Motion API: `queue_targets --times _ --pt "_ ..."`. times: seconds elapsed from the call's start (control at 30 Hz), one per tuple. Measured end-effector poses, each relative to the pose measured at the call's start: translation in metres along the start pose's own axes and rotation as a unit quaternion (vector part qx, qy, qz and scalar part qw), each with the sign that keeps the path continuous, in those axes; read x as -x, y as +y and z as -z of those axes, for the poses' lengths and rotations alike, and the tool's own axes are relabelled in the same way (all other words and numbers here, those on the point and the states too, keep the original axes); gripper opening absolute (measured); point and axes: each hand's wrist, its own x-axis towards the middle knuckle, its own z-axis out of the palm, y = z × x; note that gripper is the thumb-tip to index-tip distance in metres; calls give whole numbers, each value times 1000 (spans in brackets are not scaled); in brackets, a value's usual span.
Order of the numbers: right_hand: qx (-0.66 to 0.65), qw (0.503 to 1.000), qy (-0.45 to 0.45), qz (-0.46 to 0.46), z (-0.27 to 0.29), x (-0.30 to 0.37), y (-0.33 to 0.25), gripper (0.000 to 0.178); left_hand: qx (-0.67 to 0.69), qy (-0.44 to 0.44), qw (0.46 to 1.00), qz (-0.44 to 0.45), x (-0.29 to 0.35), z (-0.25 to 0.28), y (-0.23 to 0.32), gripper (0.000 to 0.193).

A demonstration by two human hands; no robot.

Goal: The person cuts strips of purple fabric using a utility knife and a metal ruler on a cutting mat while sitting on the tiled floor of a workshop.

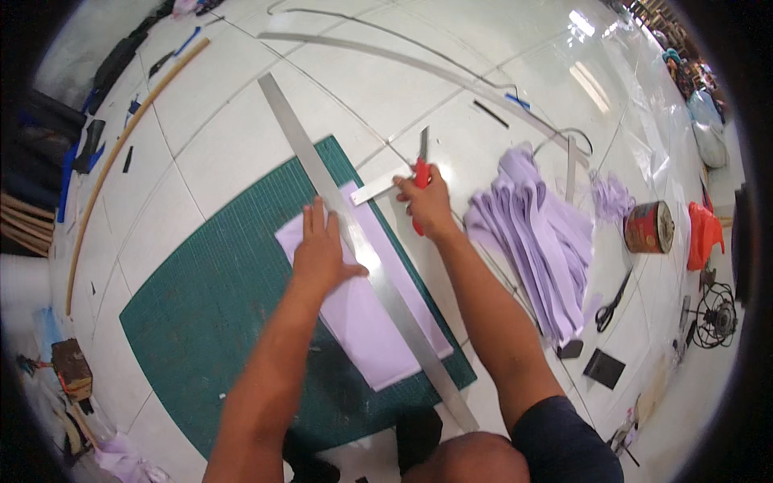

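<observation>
A green cutting mat (209,266) lies on the tiled floor with a piece of folded lilac fabric (362,338) on it. Across the fabric runs a long steel ruler (386,298), slanting from upper left to lower right and reaching past the mat at both ends. My left hand (320,251) rests flat with fingers stretched out, on the fabric and against the ruler's left side. In my right hand (428,201) is a red utility knife (421,173), blade pointing away from me. The same fingers pinch the end of a short pale metal strip (374,191), whose other end lies over the fabric.
To the right lie a stack of lilac fabric strips (535,241), a tin can (649,227), black scissors (614,304) and a red plastic bag (705,235). A long bent wooden rod (109,161) curves along the left; a long metal strip (386,56) lies at the far side.
</observation>
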Motion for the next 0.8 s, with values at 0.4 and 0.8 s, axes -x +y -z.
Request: queue_targets --times 0.4,0.8 --pt "9 983 130 -132 169 229 60 47 1 47 998 -44 6 -35 -17 118" --pt "15 985 112 -128 146 265 100 42 4 42 997 -63 8 -36 -14 134"
